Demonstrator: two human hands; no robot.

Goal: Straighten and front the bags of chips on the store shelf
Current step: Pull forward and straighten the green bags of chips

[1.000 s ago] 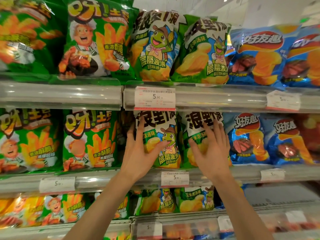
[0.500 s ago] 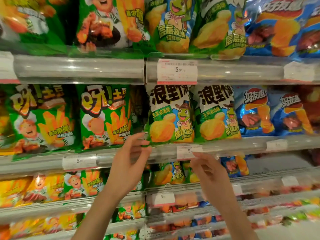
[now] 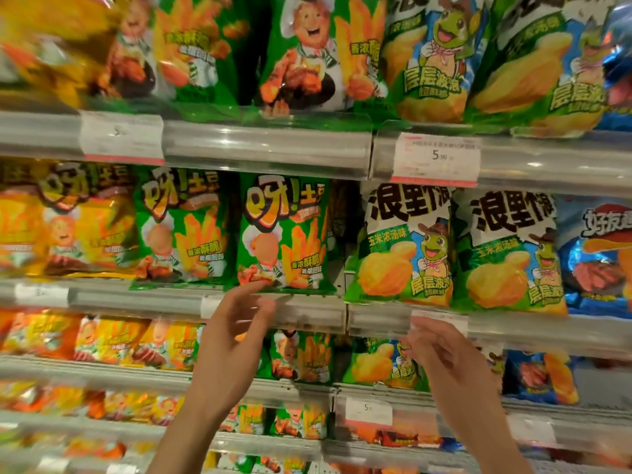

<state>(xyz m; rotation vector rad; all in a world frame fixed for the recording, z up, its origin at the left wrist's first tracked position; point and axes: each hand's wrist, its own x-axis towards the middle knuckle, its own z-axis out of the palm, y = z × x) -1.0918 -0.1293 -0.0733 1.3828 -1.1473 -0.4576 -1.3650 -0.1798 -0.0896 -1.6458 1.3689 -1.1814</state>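
- The left hand (image 3: 236,331) is raised in front of the middle shelf rail (image 3: 307,311), its grip loose and holding nothing; its blurred fingertips (image 3: 254,289) reach the bottom edge of a green fries bag (image 3: 282,234), though actual touch cannot be told.
- The right hand (image 3: 444,357) hangs lower, just below the rail, fingers relaxed and empty, near a white price tag (image 3: 439,319).
- The green fries bag stands upright at the shelf front, a matching green bag (image 3: 181,227) just beside it on the left.
- A dark gap separates it from two upright corn chip bags (image 3: 405,248) with a frog mascot on the right.
- Past those stands a blue bag (image 3: 598,258) at the frame's edge.
- Orange bags (image 3: 65,220) sit blurred at far left.
- Shelves above and below carry similar bags.
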